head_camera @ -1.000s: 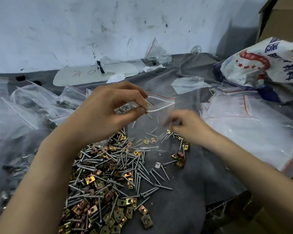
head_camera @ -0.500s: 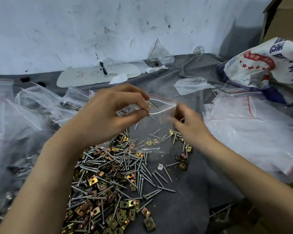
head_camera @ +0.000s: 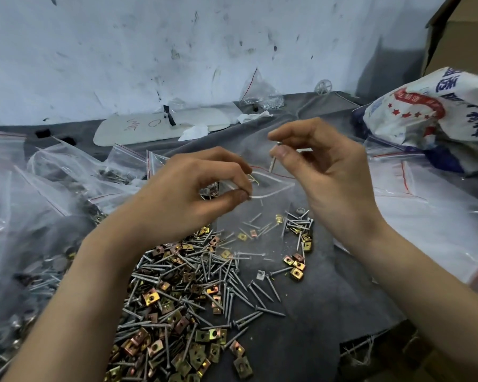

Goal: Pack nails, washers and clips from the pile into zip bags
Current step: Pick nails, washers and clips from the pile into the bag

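A pile of grey nails and brass-coloured clips lies spread on the grey cloth in front of me. My left hand pinches the rim of a clear zip bag and holds its mouth open above the pile. My right hand is raised just above the bag's mouth and pinches one nail between thumb and forefinger, point down. A few more clips and nails lie under the bag's right side.
Filled zip bags are heaped at the left. Flat unfilled zip bags lie at the right, below a printed white sack. A white board and a small bag sit by the wall. A cardboard box stands at the far right.
My right hand has risen from the pile beside the bag and now holds a nail above the bag's mouth. My left hand keeps its hold on the bag's rim.
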The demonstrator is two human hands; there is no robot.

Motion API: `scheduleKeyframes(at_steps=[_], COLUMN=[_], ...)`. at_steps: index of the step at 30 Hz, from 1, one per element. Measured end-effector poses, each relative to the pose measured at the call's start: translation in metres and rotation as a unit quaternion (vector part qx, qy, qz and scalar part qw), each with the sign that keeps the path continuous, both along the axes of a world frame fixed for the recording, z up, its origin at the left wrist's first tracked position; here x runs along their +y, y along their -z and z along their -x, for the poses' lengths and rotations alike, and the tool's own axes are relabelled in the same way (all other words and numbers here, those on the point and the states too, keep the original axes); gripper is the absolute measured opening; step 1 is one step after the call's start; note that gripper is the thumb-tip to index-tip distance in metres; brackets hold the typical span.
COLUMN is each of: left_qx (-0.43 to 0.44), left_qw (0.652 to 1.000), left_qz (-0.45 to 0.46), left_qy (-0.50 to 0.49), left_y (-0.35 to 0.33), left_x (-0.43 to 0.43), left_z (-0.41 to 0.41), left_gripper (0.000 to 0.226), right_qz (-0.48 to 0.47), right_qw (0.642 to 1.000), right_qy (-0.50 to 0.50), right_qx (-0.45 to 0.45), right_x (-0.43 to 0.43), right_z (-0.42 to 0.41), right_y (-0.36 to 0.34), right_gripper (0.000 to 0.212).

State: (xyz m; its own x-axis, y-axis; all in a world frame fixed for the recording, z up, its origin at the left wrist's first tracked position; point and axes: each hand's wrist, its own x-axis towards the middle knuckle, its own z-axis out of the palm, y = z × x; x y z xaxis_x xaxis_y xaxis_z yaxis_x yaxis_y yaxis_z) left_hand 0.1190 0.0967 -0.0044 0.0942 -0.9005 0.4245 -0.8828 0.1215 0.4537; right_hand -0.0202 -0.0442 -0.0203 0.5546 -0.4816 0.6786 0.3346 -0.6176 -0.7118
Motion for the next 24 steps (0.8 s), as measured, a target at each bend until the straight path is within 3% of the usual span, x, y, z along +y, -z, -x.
scheduleKeyframes(at_steps=[4, 9, 11, 13, 15, 16, 17, 24], left_qx=[-0.002, 0.015, 0.022, 0.022, 0.023, 0.024, 0.026, 0.01], left_qw=[1.0, 1.0, 0.999, 0.999, 0.999, 0.999, 0.999, 1.0], left_qz=[0.004, 0.011, 0.016, 0.021, 0.024, 0.024, 0.024, 0.021], left_qy=[0.001, -0.015, -0.018, -0.021, -0.023, -0.024, -0.024, -0.021], left_y=[0.0, 0.0, -0.001, -0.002, -0.003, -0.003, -0.003, -0.002], left_x=[0.0, 0.003, 0.003, 0.004, 0.005, 0.005, 0.005, 0.005], left_z=[-0.001, -0.005, -0.006, -0.007, -0.008, -0.008, -0.008, -0.01], left_gripper=[0.016, 0.015, 0.014, 0.01, 0.008, 0.008, 0.008, 0.005], right_qz=[0.024, -0.019, -0.009, 0.075, 0.186, 0.22, 0.232, 0.212], right_qw=[0.997, 0.997, 0.985, 0.922, 0.806, 0.769, 0.757, 0.791], right_qy=[-0.007, 0.044, 0.067, 0.043, -0.002, -0.016, -0.021, -0.025], right_qx=[0.073, 0.065, 0.16, 0.377, 0.562, 0.6, 0.61, 0.573], right_x=[-0.001, -0.013, -0.022, -0.031, -0.033, -0.033, -0.032, -0.033], right_z=[0.001, 0.003, 0.003, 0.006, 0.01, 0.012, 0.013, 0.013], right_y=[0.005, 0.017, 0.027, 0.038, 0.051, 0.057, 0.061, 0.067], right_gripper=[0.019, 0.016, 0.023, 0.017, 0.016, 0.018, 0.019, 0.019])
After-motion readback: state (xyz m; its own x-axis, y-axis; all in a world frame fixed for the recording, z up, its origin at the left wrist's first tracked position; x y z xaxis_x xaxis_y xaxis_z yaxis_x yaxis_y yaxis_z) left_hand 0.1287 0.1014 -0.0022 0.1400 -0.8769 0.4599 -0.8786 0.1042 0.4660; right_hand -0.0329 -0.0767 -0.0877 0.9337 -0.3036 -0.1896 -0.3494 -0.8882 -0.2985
